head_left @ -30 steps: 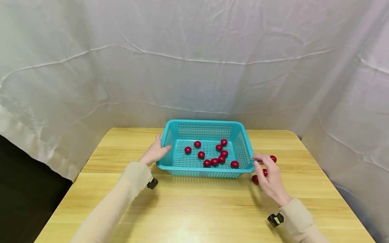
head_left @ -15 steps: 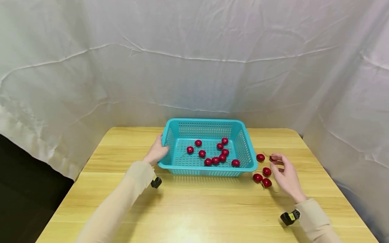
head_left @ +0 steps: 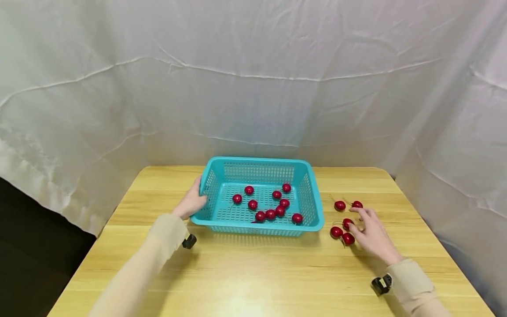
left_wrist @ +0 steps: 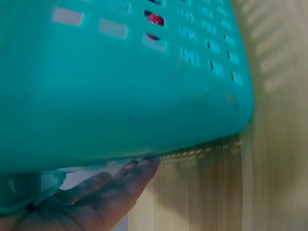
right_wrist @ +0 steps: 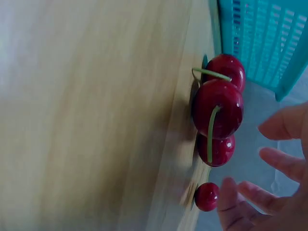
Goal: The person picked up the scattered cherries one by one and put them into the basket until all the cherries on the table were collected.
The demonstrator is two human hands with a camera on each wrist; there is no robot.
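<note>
A turquoise plastic basket (head_left: 257,226) with slotted walls stands on the table, with several red cherries (head_left: 270,214) on its floor. My left hand (head_left: 191,200) grips its left rim, thumb over the inside and fingers along the outside. In the left wrist view, the fingers (left_wrist: 115,192) lie against the basket wall (left_wrist: 120,110). To the basket's right, several stemmed cherries (head_left: 336,232) lie on the wood. My right hand (head_left: 372,235) hovers over them, fingers spread and holding nothing. The right wrist view shows its fingertips (right_wrist: 272,126) apart from the clustered cherries (right_wrist: 219,108).
The light wooden table (head_left: 245,273) extends in front of the basket. A grey-white cloth (head_left: 253,88) hangs behind and at both sides. A black area (head_left: 35,246) shows at the lower left.
The basket has shifted left and slightly nearer with my left hand. My right hand has moved from the basket's right rim out over the loose cherries, which stay put.
</note>
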